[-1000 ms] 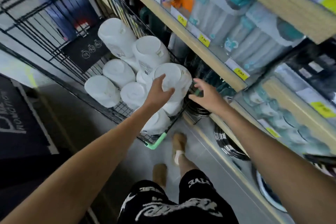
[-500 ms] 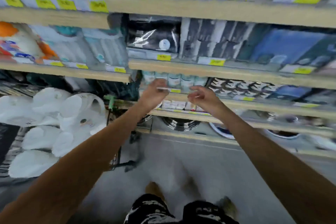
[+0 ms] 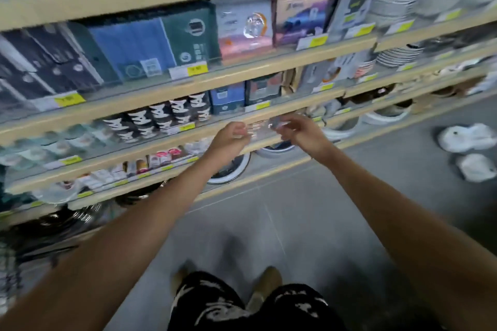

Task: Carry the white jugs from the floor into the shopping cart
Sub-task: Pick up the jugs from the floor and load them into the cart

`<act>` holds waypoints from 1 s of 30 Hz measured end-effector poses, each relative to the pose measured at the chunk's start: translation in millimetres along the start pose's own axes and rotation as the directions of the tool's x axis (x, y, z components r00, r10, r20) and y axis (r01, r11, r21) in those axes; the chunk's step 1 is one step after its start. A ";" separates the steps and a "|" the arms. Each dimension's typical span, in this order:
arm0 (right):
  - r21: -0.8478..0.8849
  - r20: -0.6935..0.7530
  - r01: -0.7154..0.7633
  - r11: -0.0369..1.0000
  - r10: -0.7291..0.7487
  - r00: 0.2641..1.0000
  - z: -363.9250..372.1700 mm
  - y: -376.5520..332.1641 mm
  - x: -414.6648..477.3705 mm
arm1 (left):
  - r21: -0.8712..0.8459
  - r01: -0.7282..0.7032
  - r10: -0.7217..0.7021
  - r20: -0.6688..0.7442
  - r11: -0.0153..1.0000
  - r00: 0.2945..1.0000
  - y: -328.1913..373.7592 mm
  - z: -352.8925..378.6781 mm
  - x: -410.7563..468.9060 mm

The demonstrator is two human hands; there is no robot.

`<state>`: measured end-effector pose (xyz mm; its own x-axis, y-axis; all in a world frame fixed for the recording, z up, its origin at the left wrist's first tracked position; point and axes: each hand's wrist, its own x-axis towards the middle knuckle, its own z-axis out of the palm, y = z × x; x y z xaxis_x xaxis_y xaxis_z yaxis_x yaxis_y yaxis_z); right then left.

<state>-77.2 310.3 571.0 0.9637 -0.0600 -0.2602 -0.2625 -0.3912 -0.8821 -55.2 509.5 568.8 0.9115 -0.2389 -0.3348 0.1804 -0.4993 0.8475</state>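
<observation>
White jugs lie on the grey floor at the far right: a pair lying together (image 3: 468, 137) and one more (image 3: 476, 167) just in front of them, all blurred. Both my arms reach forward at mid-height in front of the shelves. My left hand (image 3: 228, 140) and my right hand (image 3: 302, 134) are close together, fingers loosely curled, with nothing in them. The jugs are well to the right of my right hand and lower. The shopping cart is out of view.
A long store shelf unit (image 3: 188, 83) with boxed goods, mugs and price tags runs across the view. Bowls and pans (image 3: 228, 169) sit on its lowest level. Grey floor (image 3: 309, 209) stretches toward the jugs. My legs and shoes are at the bottom.
My view has swung right, away from the cart full of jugs, which has left the frame. My empty hands stay stretched out ahead, and the jugs on the floor have come into sight.
</observation>
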 end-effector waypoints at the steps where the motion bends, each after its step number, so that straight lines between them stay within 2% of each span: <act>1: 0.014 -0.033 -0.018 1.000 0.018 0.999 -21.8 12.8 -3.7 | 0.036 -0.018 0.016 0.043 0.999 0.999 7.7 23.4 5.2; 5: 0.083 -0.166 -0.116 0.990 0.128 0.978 -96.2 62.4 -19.1 | 0.121 -0.109 0.087 0.179 0.987 0.980 48.6 103.2 33.2; 11: 0.158 -0.301 -0.189 0.969 0.230 0.926 -189.3 128.8 -32.1 | 0.137 -0.181 0.125 0.340 0.974 0.932 110.4 212.6 92.0; 14: 0.183 -0.354 -0.223 0.957 0.276 0.894 -241.2 156.9 -29.5 | 0.167 -0.271 0.176 0.436 0.948 0.883 143.2 270.3 125.5; 23: 0.267 -0.488 -0.333 0.904 0.425 0.763 -421.3 227.7 -7.5 | 0.173 -0.356 0.178 0.623 0.918 0.761 268.9 455.0 212.7; 30: 0.405 -0.586 -0.318 0.857 0.510 0.629 -531.4 270.2 -21.6 | 0.162 -0.489 0.197 0.775 0.857 0.601 357.6 585.5 244.7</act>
<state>-142.9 -282.2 547.0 0.5010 -0.7759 -0.3834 -0.5510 0.0556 -0.8326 16.0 -215.1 548.6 0.2969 -0.8871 -0.3535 -0.3508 -0.4457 0.8236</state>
